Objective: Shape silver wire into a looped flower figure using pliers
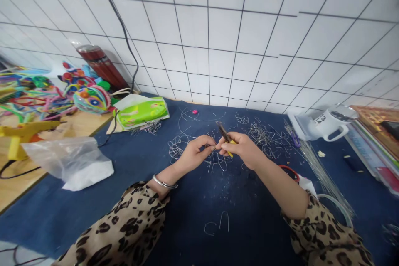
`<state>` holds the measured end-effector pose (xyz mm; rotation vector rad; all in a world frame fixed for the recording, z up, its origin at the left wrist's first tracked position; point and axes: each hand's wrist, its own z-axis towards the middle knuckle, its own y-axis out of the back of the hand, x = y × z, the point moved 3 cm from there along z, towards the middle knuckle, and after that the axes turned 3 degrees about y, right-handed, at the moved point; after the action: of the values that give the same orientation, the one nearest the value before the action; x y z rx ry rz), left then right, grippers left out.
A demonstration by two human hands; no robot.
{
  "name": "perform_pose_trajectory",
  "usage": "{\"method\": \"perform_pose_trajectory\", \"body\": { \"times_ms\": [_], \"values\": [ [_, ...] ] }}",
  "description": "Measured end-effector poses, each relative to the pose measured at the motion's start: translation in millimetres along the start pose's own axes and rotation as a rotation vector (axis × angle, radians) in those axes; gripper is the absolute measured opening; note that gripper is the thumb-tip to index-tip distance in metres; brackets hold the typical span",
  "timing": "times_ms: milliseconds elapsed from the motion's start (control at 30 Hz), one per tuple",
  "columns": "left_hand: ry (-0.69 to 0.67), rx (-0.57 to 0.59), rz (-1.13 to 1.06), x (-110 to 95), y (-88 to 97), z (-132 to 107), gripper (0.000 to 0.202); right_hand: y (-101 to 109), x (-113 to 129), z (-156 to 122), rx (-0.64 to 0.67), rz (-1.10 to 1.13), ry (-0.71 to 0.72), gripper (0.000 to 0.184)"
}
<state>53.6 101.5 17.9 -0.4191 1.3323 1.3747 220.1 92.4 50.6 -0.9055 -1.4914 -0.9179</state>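
Observation:
My right hand (238, 147) is closed around a pair of pliers (223, 131) with dark jaws and yellow handles, the jaws tilted up and away from me. My left hand (198, 150) is closed in a pinch, its fingertips almost meeting those of my right hand over a thin wire piece that is mostly hidden. Below the hands a bent wire shape with loops (220, 162) lies over the dark blue cloth (187, 216). Coiled wire (175, 149) sits just left of my left hand. Two curved wire bits (224, 221) lie nearer to me.
Tangled wire pieces (264, 137) and a bundle of straight wires (324, 174) lie to the right, near a white mug (333, 122). At left are a green tissue pack (141, 113), a plastic bag (71, 162), a yellow glue gun (18, 137) and a red flask (102, 66).

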Motion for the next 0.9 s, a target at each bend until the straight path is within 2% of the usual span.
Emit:
{"method": "perform_pose_trajectory", "body": {
  "times_ms": [100,200,300,400,567,700,900],
  "values": [
    [0.096,0.017,-0.102,3.8,1.9,0.0,0.012,5.8,11.8,-3.7,-0.093,-0.299,0.066,0.018],
    [0.125,0.028,-0.181,4.5,4.5,0.2,0.013,11.7,23.9,-9.0,-0.178,-0.598,0.137,0.017],
    [0.144,0.041,-0.271,4.1,7.2,1.2,0.015,15.7,27.7,-15.4,-0.208,-0.805,0.160,0.018],
    [0.156,0.046,-0.343,3.4,9.2,2.4,0.017,16.4,21.7,-23.6,-0.198,-0.982,0.195,0.015],
    [0.152,0.073,-0.369,-0.2,10.5,2.7,0.018,8.7,4.5,-37.0,-0.155,-1.203,0.300,0.010],
    [0.152,0.121,-0.362,-3.5,10.2,1.9,0.016,2.3,0.0,-41.7,-0.210,-1.336,0.401,0.011],
    [0.179,0.156,-0.372,-3.9,7.1,2.1,0.017,4.7,-0.8,-43.3,-0.280,-1.453,0.460,0.014]
  ]
}}
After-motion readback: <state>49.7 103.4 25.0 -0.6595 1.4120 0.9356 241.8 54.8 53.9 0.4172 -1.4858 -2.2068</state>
